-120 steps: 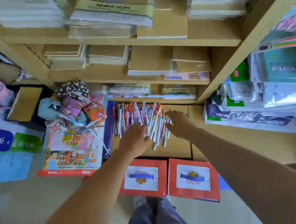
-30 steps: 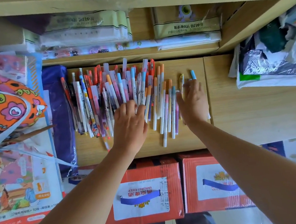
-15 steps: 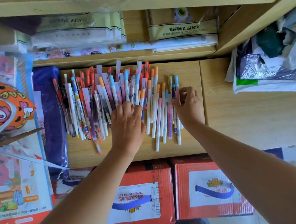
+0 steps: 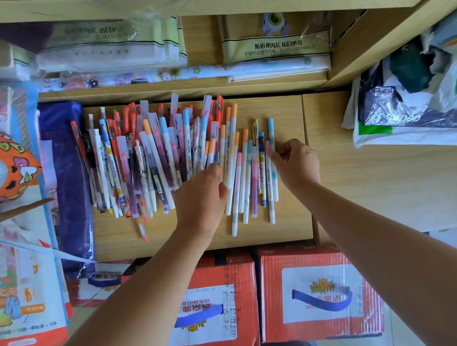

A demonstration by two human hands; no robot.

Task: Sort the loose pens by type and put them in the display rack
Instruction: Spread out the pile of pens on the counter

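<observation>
1. Pens [image 4: 165, 162] heaped on worktop [image 4: 279, 106] at 12 o'clock.
2. Right hand [image 4: 296, 163] pinches one at heap's 3 o'clock edge; left hand [image 4: 201, 195] curled mid-heap, grip unclear.
3. Light, slippery, likely to roll; pinch mid-barrel.

A stationery shop's stock corner: dozens of loose pens [image 4: 147, 158] with orange, blue and pink caps lie heaped on a pale wooden shelf [image 4: 290, 222], beneath tiers holding shrink-wrapped packs of exercise books [image 4: 275, 47] printed with Chinese text. Two red cartons [image 4: 320, 295] stand below the shelf, brightly printed children's activity sets [image 4: 19, 304] lie at the left, and plastic-bagged goods [image 4: 411, 116] crowd the neighbouring shelf at the right, merchandise in bulk and in retail wrapping
</observation>
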